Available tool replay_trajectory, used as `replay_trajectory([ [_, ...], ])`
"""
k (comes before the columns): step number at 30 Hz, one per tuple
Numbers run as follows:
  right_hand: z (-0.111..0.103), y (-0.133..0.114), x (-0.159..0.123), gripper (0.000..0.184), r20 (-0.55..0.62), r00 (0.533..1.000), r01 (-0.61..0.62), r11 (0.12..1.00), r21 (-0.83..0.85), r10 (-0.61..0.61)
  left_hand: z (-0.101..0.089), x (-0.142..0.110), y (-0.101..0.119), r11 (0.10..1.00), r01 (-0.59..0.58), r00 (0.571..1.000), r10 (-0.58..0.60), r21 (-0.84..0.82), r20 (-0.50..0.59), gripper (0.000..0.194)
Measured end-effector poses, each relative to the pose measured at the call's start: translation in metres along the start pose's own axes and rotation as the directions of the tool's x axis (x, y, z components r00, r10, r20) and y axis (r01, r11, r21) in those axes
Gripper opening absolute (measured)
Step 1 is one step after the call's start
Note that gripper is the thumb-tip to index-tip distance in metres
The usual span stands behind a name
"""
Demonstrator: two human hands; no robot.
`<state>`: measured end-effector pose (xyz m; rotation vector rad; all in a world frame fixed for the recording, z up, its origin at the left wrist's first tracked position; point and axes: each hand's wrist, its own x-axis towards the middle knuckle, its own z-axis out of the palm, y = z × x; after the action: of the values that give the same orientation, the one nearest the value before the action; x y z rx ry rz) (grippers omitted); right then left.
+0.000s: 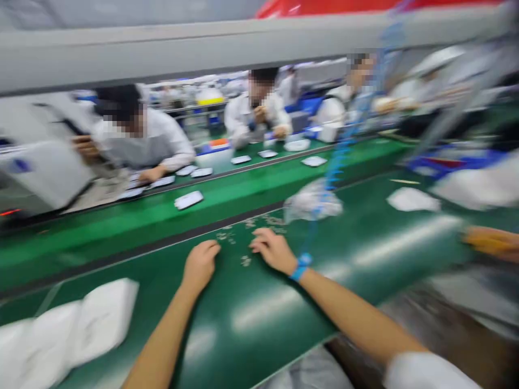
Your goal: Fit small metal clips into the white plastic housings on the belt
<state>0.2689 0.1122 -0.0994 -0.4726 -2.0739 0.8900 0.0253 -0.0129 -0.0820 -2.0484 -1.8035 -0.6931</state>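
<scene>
My left hand (200,263) rests on the green worktop (243,313), its fingers curled together beside some tiny loose parts (225,236). Whatever its fingertips may hold is hidden. To its right, my right hand (276,252) reaches in with fingers apart and nothing visible in them, just above another small cluster of parts (245,261). A blue wrist strap (301,267) circles my right wrist, with a coiled blue cord (335,162) rising beyond it. Behind my right hand sits a clear plastic bag (312,202). Blur hides what kind the tiny parts are.
White rounded covers (103,319) lie at the lower left, and another white piece (412,200) at the right. Past the worktop runs a green conveyor belt (235,192) carrying a white device (188,200). Co-workers sit opposite; another person's hand (492,243) shows at right.
</scene>
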Motion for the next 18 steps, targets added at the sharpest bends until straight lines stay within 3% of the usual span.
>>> replay_trajectory([
  [3, -0.003, 0.019, 0.015, 0.020, -0.011, 1.000, -0.015, 0.992, -0.123, 0.014, 0.028, 0.008, -0.031, 0.996, -0.064, 0.993, 0.057, -0.066, -0.103, 0.029],
  [5, -0.004, 0.023, 0.012, 0.020, -0.007, 1.000, 0.001, 0.988, -0.152, -0.002, 0.036, 0.003, -0.037, 0.998, -0.050, 0.994, 0.047, -0.038, -0.096, 0.027],
  [10, 0.000, 0.016, 0.002, 0.022, -0.016, 0.998, 0.053, 0.989, -0.140, -0.056, 0.026, -0.009, -0.025, 0.999, -0.013, 0.996, 0.016, 0.031, -0.090, 0.024],
  [15, -0.004, 0.011, 0.010, 0.023, -0.047, 0.994, 0.081, 0.958, -0.275, -0.098, 0.025, 0.002, -0.019, 0.999, 0.015, 0.989, -0.020, -0.033, -0.148, 0.014],
  [18, -0.014, 0.003, 0.004, 0.026, 0.003, 0.998, 0.065, 0.945, -0.321, -0.067, 0.023, 0.009, -0.015, 0.997, 0.016, 0.990, -0.026, -0.073, -0.137, 0.021],
])
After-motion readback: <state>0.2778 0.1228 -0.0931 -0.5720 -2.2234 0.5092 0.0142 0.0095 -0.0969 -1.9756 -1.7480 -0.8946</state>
